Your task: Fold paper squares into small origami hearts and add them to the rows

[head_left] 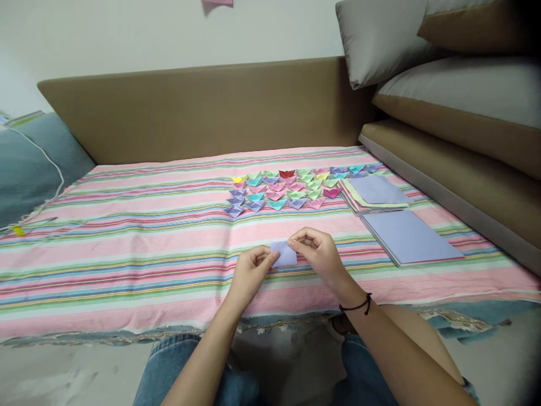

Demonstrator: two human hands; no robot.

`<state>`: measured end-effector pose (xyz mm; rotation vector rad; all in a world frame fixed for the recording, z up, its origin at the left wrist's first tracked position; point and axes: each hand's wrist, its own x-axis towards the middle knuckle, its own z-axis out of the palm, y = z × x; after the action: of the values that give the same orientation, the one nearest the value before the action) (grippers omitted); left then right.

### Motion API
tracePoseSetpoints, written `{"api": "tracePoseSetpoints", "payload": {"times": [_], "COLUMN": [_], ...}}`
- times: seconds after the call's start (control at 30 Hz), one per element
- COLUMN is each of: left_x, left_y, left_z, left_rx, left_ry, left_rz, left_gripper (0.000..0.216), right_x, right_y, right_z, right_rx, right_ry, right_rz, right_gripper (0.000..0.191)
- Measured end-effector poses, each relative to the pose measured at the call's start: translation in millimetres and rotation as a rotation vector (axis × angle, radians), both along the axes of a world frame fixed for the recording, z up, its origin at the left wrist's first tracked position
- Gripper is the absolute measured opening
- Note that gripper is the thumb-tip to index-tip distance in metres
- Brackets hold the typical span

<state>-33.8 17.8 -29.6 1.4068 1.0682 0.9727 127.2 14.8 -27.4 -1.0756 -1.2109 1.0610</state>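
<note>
Between my two hands is a small square of folded lavender paper point(284, 255), held just above the striped cloth. My left hand point(254, 269) pinches its left edge, thumb on top. At the upper right corner, my right hand point(318, 251) grips it between thumb and fingertips. Beyond them lie rows of small folded paper boats point(275, 195) in pink, green, blue, purple, yellow and red. To the right are a stack of lavender paper sheets point(416, 239) and, behind it, a looser pile of mixed-colour sheets point(378, 190).
The pink striped cloth point(127, 242) covers the seat, with a brown backrest point(203, 113) behind. Stacked grey and brown cushions point(456, 107) rise at the right. A white cable point(51, 160) runs down the left over a blue-grey cushion point(29, 169).
</note>
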Motion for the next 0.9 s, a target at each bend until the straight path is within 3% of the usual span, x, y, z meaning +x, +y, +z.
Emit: {"api": "tracePoseSetpoints", "payload": {"times": [0.17,0.3,0.43,0.5,0.67,0.77,0.9], "left_x": [-2,0,2,3,3,1,0], "left_y": [-1,-2,-4,-5,-4,-3,-3], "left_z": [-0.4,0.9,0.2,-0.9,-1.3,-0.2,-0.1], "left_rx": [0.019,0.005,0.075,0.129,0.207,0.28,0.278], "left_ry": [-0.064,-0.169,-0.083,-0.023,-0.012,-0.035,-0.043], "left_rz": [-0.02,-0.079,-0.178,-0.189,-0.039,0.091,0.135], "left_gripper": [0.023,0.03,0.012,0.013,0.018,0.018,0.017], "right_x": [0,-1,-1,-1,-3,-4,-5], "right_y": [1,1,3,3,2,2,2], "right_z": [1.1,-1.3,-7.0,-7.9,-0.3,2.5,-1.0], "right_rx": [-0.025,-0.013,-0.015,-0.01,-0.073,-0.162,-0.148], "right_ry": [-0.07,-0.06,-0.001,0.019,0.142,0.189,0.159], "right_rz": [0.122,0.074,0.033,0.028,-0.01,0.073,0.125], "right_gripper": [0.017,0.014,0.028,0.031,0.029,0.027,0.027]}}
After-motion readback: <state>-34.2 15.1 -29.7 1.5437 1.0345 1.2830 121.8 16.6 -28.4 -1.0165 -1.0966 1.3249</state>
